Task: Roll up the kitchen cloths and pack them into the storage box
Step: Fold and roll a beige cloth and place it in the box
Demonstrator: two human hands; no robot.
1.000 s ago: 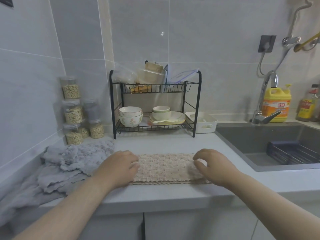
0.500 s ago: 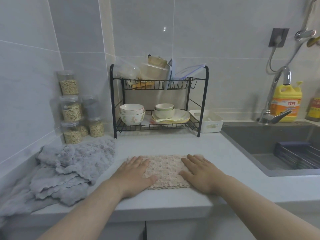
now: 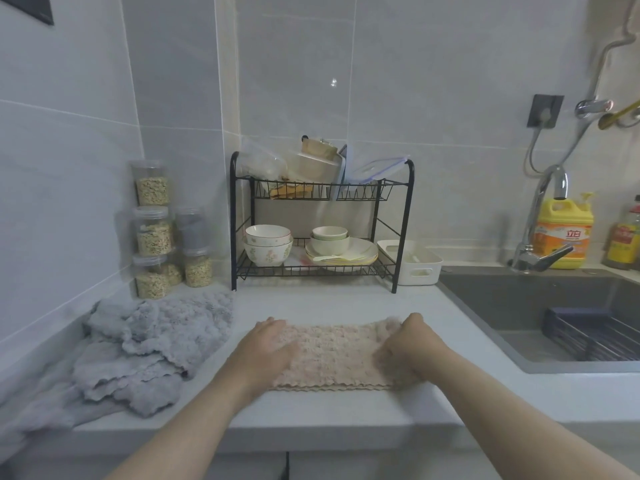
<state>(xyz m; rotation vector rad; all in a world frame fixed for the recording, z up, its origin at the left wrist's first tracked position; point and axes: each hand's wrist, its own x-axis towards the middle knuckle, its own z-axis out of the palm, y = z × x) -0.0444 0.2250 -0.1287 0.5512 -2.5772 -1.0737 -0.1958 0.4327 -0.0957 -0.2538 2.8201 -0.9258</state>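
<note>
A beige textured kitchen cloth (image 3: 334,355) lies folded into a strip on the white counter near its front edge. My left hand (image 3: 265,348) rests flat on the cloth's left end, fingers straight. My right hand (image 3: 407,346) curls round the cloth's right end, which is lifted and turned inward. A heap of grey cloths (image 3: 138,344) lies at the left of the counter. The white storage box (image 3: 414,261) stands behind, right of the dish rack.
A black two-tier dish rack (image 3: 322,223) with bowls and plates stands at the back. Stacked clear jars (image 3: 152,230) line the left wall. A dark sink (image 3: 540,317) with tap and a yellow detergent bottle (image 3: 562,230) is at the right.
Both hands have moved from flat on the middle of the beige cloth out to its ends. My right hand now grips and lifts the right end.
</note>
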